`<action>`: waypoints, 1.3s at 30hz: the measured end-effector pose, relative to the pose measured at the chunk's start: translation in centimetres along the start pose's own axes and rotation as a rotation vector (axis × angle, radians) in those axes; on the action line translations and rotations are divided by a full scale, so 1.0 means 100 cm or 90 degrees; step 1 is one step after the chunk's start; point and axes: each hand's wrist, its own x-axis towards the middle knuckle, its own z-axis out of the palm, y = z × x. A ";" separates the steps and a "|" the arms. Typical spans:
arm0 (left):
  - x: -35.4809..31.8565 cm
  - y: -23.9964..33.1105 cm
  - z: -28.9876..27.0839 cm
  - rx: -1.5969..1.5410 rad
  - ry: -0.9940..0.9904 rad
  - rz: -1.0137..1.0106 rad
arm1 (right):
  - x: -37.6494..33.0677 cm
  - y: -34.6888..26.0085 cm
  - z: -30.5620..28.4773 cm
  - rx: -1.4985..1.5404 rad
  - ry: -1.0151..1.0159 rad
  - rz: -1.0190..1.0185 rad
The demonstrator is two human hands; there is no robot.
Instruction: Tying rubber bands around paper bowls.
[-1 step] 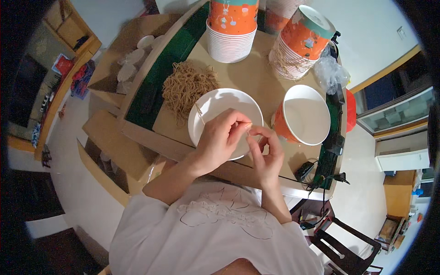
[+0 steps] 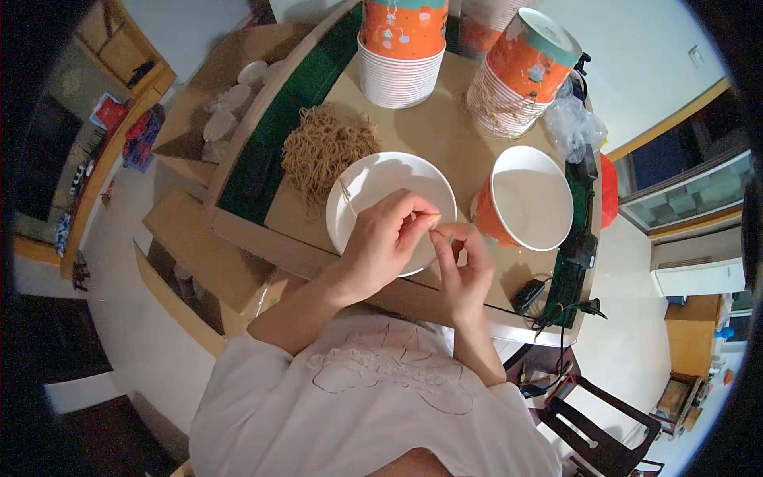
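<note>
From where I stand, the bowl is placed close to the body, I think so that both hands can meet above it comfortably. The heap of twine lies on the board, just beside the bowl on its far left side; this seems chosen for short reach. One strand passes over the bowl's left part, toward the left hand. To the right of the bowl, a tub stands with its mouth upward. Behind, the left stack and the right stack are turned mouth down, perhaps to be steadier, and other strands lie against the rims of the right one.

The left hand has its thumb and forefinger pinched together, the other fingers curled. The right hand meets it, also with thumb and forefinger nearly closed and the rest loosely bent. Their fingertips are touching or almost so, above the bowl's right part. Whether they grip an end of the strand, I cannot tell; what is between them is too small.
</note>
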 end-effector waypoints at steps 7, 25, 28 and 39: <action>0.006 0.012 -0.009 -0.081 -0.046 -0.048 | 0.012 -0.007 -0.013 0.037 -0.052 -0.055; 0.022 0.039 -0.020 -0.461 -0.293 -0.232 | -0.008 0.023 -0.034 -0.121 -0.012 -0.150; 0.020 0.023 -0.007 -0.337 -0.265 -0.134 | -0.006 0.023 -0.034 -0.109 -0.037 -0.105; 0.075 0.013 -0.020 0.207 -0.065 0.165 | -0.005 0.012 -0.027 -0.044 -0.035 0.094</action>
